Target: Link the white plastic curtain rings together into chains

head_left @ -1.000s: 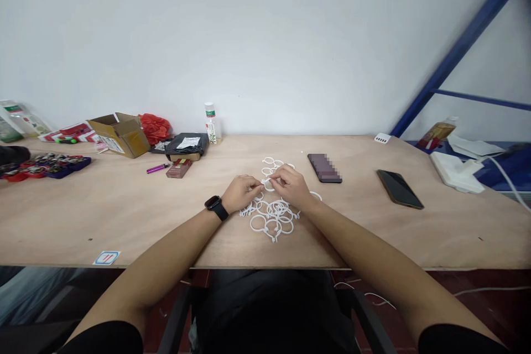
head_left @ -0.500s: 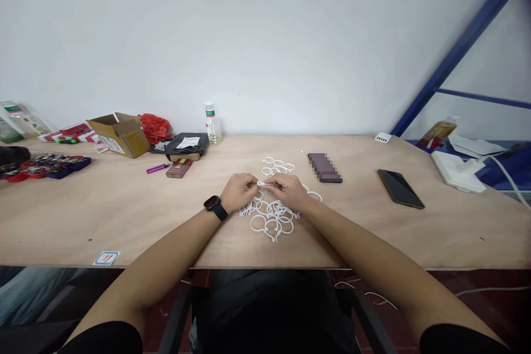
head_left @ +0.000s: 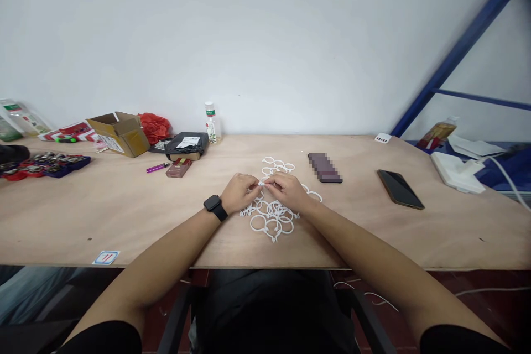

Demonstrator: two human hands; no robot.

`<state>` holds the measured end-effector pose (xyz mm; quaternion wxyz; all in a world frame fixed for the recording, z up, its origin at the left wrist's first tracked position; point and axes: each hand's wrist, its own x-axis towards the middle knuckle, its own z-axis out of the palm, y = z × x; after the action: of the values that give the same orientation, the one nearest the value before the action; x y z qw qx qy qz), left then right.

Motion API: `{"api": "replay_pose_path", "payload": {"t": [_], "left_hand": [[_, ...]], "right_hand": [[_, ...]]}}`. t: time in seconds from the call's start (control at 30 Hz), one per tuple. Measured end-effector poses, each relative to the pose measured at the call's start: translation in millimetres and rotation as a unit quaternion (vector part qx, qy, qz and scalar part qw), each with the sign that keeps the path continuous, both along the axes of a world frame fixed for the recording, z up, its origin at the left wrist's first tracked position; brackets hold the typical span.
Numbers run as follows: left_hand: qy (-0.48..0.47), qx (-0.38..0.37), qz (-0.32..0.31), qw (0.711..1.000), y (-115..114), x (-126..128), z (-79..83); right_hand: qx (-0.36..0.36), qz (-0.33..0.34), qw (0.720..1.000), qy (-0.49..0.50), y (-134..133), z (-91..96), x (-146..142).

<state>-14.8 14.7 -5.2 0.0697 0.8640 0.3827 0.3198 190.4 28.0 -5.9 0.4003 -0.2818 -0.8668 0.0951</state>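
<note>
My left hand (head_left: 239, 192) and my right hand (head_left: 288, 189) meet above the middle of the table, fingertips closed in a pinch. Between them is a small white plastic ring (head_left: 261, 183), which looks like a curtain ring; most of it is hidden by the fingers. Several loose white rings (head_left: 258, 223) with small eyelets lie in a tangled heap below and under my hands. Just beyond the fingertips, a smaller group of the same rings (head_left: 289, 167) lies flat on the wood. One more ring (head_left: 316, 197) shows to the right of my right wrist.
Right of the rings lie a pixelated dark phone-shaped item (head_left: 324, 167) and a black phone (head_left: 400, 189). A white power adapter (head_left: 456, 172) sits farther right. Leftward are a dark red small box (head_left: 179, 168), a purple lighter (head_left: 156, 168), a black parcel (head_left: 186, 145), a bottle (head_left: 211, 124) and an open carton (head_left: 124, 138).
The held ring has turned slightly between my fingertips, and my right fingers have shifted a little closer to the left ones. The other rings lie as before.
</note>
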Motion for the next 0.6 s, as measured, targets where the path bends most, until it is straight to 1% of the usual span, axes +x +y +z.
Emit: {"api": "replay_pose_path", "payload": {"t": [0.23, 0.37, 0.47, 0.6], "left_hand": [[0.043, 0.03, -0.014, 0.999, -2.1, -2.0, 1.3], [0.078, 0.024, -0.003, 0.997, -1.1, 0.2, 1.3], [0.088, 0.001, 0.025, 0.996, 1.7, 2.6, 0.4], [0.083, -0.012, 0.056, 0.995, 3.7, 3.2, -1.2]], "right_hand": [[0.02, 0.02, 0.999, -0.014, -1.4, 2.2, -0.4], [0.006, 0.02, 0.999, -0.028, 2.3, 0.0, 0.1], [-0.008, 0.0, 1.0, -0.029, 10.8, -2.0, 3.9], [-0.023, -0.073, 0.997, -0.023, 30.8, -7.6, 17.4]]}}
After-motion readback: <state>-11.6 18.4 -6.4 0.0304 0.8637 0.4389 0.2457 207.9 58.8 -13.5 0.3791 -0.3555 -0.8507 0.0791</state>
